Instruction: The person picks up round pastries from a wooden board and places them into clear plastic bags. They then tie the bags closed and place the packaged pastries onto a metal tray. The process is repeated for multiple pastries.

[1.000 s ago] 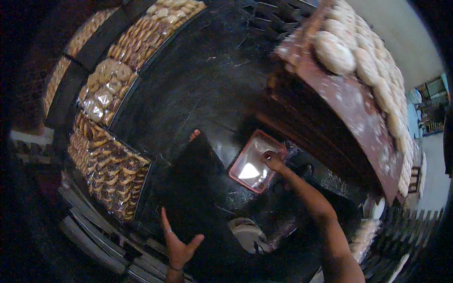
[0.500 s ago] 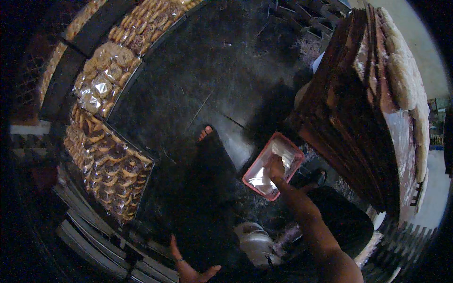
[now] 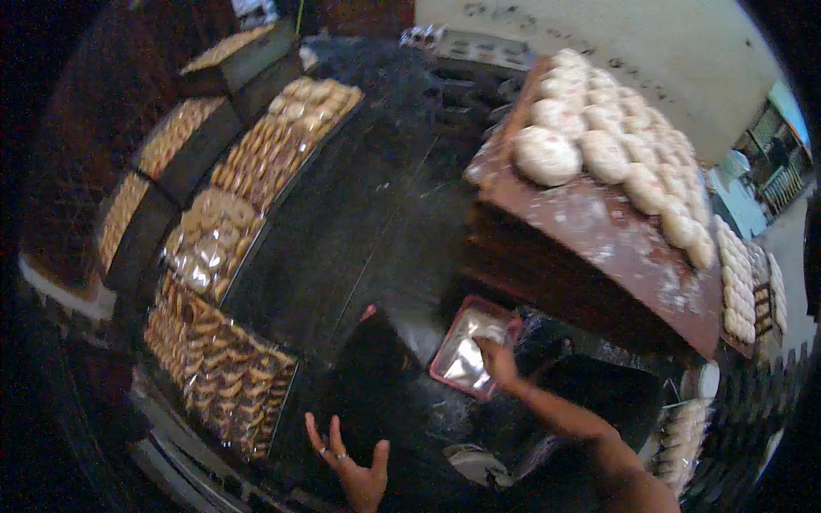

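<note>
My right hand (image 3: 498, 357) reaches into a shallow pink-rimmed tub (image 3: 505, 315) at the lower centre, beside the stacked boards. Its fingers look curled together; what they grip, if anything, is hidden. Something pale and bright (image 3: 463, 366), like flour, covers the inside of the tub. At the bottom, left of the tub, my left hand (image 3: 353, 462) is raised with its fingers spread and nothing in it; a ring shows on one finger. Rows of round, floured dough balls (image 3: 547, 156) lie on the top board (image 3: 590, 231) to the right.
On the left stand dark trays of wrapped baked goods (image 3: 227, 359), with more trays (image 3: 175, 137) behind. A dark floor (image 3: 342, 222) runs between them and the boards. Further boards of dough (image 3: 737, 282) are at the far right. A pale round container (image 3: 476, 464) sits below the tub.
My view has tilted up, bringing the dough balls on the board tops into sight. My left hand has risen with fingers spread. My right hand stays in the tub.
</note>
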The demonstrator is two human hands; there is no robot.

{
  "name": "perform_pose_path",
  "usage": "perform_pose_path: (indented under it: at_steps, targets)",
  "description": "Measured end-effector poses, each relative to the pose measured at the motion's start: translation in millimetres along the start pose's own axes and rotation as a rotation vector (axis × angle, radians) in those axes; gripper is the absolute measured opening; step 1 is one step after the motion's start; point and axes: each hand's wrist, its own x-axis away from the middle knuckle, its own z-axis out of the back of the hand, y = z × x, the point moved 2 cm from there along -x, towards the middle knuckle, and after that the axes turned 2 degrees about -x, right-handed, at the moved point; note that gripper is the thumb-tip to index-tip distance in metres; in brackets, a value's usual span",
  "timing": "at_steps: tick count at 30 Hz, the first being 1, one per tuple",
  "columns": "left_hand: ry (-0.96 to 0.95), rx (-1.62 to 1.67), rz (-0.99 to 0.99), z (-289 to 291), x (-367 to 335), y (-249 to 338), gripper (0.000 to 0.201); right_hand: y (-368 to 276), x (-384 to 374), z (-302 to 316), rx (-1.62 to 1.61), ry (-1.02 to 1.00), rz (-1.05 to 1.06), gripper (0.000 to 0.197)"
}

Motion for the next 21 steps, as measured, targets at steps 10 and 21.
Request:
perform_pose_path:
  at_steps: [10,21]
  targets:
    - [-1.097,1.371,0.977,-98,75,106,0.056,-191,170,238,-0.279,0.028,0.188,0.044]
    - [-1.368,1.405,0.018,-59,91,236,0.075,-236,307,271,-0.316,0.145,0.559,0.060]
